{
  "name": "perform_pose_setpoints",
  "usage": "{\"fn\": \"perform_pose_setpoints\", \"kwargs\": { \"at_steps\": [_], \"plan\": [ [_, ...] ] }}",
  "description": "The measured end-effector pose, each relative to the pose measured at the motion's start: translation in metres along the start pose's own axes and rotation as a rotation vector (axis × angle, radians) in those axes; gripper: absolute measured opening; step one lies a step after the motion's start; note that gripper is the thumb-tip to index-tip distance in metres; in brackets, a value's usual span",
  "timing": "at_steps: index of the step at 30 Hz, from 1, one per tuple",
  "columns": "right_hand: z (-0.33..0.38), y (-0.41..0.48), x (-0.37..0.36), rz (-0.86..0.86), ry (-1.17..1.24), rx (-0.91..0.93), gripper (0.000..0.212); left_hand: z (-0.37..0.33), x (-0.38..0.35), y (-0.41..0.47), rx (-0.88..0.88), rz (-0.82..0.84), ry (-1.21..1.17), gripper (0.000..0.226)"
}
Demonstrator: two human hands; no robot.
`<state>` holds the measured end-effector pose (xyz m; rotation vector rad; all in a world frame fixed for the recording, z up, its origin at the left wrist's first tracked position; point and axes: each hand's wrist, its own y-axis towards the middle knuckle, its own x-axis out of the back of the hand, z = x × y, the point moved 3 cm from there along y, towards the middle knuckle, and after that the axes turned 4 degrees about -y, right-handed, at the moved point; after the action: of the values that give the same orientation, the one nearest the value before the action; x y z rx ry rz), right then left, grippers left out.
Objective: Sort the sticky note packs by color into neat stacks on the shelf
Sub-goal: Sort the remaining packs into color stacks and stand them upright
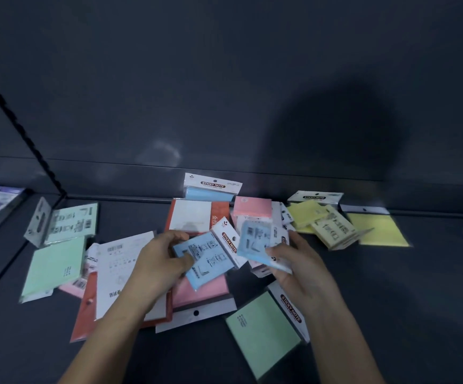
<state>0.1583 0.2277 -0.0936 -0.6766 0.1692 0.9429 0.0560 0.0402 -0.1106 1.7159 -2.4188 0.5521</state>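
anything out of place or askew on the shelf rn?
Yes. Centre pile is a mixed, overlapping heap of pink, red and white items. One green pack lies tilted at the front, apart from the green packs at left. Yellow packs overlap crookedly.

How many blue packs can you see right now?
3. One blue pack leans at the back of the shelf; a second blue pack is in the left hand; a third blue pack is in the right hand. More may be hidden.

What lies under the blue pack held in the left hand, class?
Under the blue pack gripped by the left hand lies a large pink pack. Its upper part is covered, so any print there cannot be seen.
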Motion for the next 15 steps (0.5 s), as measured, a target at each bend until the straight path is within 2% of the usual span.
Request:
{"fn": "perform_pose_setpoints", "kwargs": {
  "at_steps": [2,5,9,12,15],
  "plan": [
    [0.0,0.001,0.001,0.041,-0.004,0.03,0.052,-0.003,-0.001,0.008,-0.037,0.0,0.107,0.024],
    [0.006,-0.004,0.003,0.109,-0.095,0.054,0.031,-0.006,-0.005,0.024,-0.064,-0.029,0.222,0.024],
    [0.01,-0.01,0.013,0.029,-0.295,0.089,0.018,-0.011,-0.012,0.057,-0.127,-0.179,0.332,0.053],
    [0.013,-0.008,0.022,-0.06,-0.37,0.133,0.02,-0.016,-0.016,0.084,-0.148,-0.267,0.274,0.062],
    [0.019,-0.007,0.027,-0.054,-0.363,0.173,0.029,-0.02,-0.023,0.101,-0.153,-0.347,0.194,0.055]
  ]
}}
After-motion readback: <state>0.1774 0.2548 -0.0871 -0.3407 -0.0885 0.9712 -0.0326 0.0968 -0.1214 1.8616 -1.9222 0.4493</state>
